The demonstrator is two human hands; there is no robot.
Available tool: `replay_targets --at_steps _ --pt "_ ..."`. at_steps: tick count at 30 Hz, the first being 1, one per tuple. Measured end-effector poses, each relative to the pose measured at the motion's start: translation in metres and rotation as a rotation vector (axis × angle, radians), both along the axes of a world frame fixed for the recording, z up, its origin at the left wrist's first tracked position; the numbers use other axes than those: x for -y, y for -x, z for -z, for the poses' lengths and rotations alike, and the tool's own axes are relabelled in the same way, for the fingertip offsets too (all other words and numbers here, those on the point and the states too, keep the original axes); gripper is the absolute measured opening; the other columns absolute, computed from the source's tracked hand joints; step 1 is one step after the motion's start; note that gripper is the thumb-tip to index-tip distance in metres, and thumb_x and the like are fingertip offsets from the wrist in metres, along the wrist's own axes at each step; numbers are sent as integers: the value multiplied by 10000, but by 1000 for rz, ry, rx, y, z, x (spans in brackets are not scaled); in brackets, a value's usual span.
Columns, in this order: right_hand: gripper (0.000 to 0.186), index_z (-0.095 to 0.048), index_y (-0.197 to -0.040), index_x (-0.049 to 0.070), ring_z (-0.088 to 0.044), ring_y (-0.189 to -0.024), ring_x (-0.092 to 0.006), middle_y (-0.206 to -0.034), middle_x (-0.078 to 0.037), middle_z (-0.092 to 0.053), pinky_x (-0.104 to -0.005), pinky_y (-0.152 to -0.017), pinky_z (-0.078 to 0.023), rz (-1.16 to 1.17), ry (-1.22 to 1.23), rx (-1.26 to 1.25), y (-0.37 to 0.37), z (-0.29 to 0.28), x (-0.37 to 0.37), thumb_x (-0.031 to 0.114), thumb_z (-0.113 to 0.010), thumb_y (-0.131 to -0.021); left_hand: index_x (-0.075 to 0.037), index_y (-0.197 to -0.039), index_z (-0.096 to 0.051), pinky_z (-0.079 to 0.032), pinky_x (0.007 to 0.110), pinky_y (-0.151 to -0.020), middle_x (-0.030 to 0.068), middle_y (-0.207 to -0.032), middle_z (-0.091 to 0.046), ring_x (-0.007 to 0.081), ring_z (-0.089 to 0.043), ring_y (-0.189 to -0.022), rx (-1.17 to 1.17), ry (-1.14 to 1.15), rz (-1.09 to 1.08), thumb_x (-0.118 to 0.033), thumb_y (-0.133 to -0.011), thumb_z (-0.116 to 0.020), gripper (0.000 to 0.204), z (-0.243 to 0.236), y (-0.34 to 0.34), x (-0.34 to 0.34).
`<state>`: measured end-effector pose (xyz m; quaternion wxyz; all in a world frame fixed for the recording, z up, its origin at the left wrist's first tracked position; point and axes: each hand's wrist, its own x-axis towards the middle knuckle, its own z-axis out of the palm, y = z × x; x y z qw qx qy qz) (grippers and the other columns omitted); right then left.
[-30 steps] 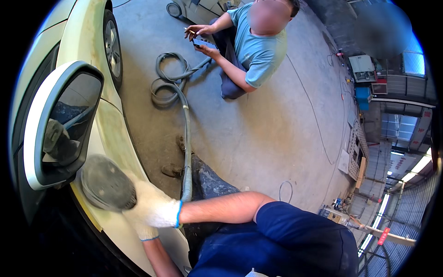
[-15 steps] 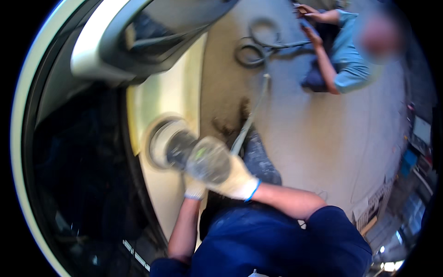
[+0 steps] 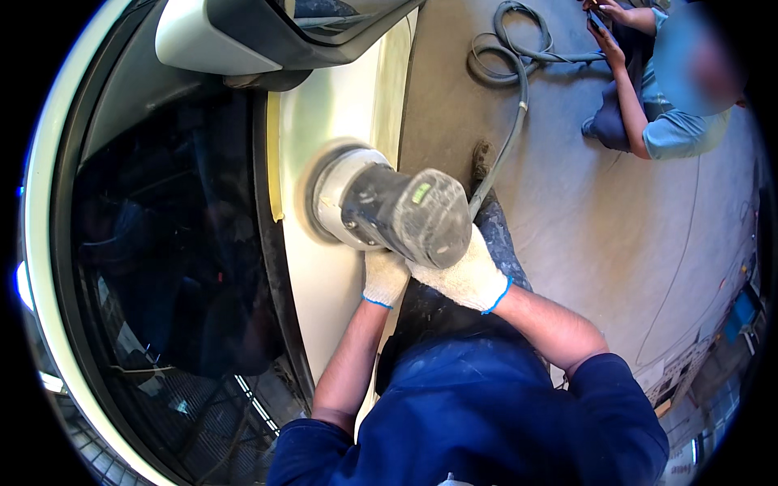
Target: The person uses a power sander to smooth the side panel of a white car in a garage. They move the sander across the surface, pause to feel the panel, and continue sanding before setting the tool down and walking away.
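A dusty grey-and-black power sander lies against the pale car panel, its round pad pressed to the surface. My right hand, in a cream knitted glove with a blue cuff edge, is wrapped round the rear of its body. My left hand, gloved alike, supports the sander from below near the head; its fingers are mostly hidden behind the tool. From the rear of the sander area, a grey hose runs away across the floor.
Yellow tape edges the dark window on the left. A side mirror juts out above the panel. The hose lies coiled on the concrete floor. At far right a person crouches, holding a phone.
The whole view has shifted, so the car, sander and hands sit further right and mostly higher in the picture. Against the tape and panel, the sander stays in nearly the same place.
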<state>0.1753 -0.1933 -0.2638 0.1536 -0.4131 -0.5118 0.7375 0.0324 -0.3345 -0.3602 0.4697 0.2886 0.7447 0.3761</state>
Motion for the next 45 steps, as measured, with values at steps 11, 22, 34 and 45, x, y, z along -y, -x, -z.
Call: replay_targets --at_steps 11,22,34,45 --pt "516 -676 -1287 -11 -727 -1110 -210 -1202 -128 -768 -370 -1008 -567 195 7 73 41 -72 -66 109 -856 -819 -68 -1601 -418 -460 470 -1209 135 -1607 -480 288 -527 -1425 477 -95 -244 -166 -1126 -478 489 -30 22 -77" --pt "1004 -288 -1634 32 -656 -1312 -346 -1429 -223 -634 -393 -1114 -524 -57 6 -91 -1 -45 8 203 -882 -843 -87 -1625 -405 -406 452 -1248 120 -1639 -460 279 -466 -1490 267 121 -6 -224 -1122 -504 530 -8 -16 57" --pt "836 -456 -1513 -9 -681 -1211 -217 -1348 -160 -688 -366 -1086 -538 11 -137 -125 7 7 -54 161 -900 -824 -31 -1582 -448 -397 444 -1237 160 -1629 -480 301 -460 -1498 -184 68 221 -318 -1084 -586 591 40 26 -34" --pt "941 -438 -1549 9 -690 -1222 -246 -1338 -163 -690 -368 -1073 -539 -110 -44 46 15 -33 -67 176 -952 -778 -103 -1647 -335 -309 402 -1292 92 -1633 -443 240 -386 -1528 345 -103 175 -303 -1149 -480 556 38 32 -37"
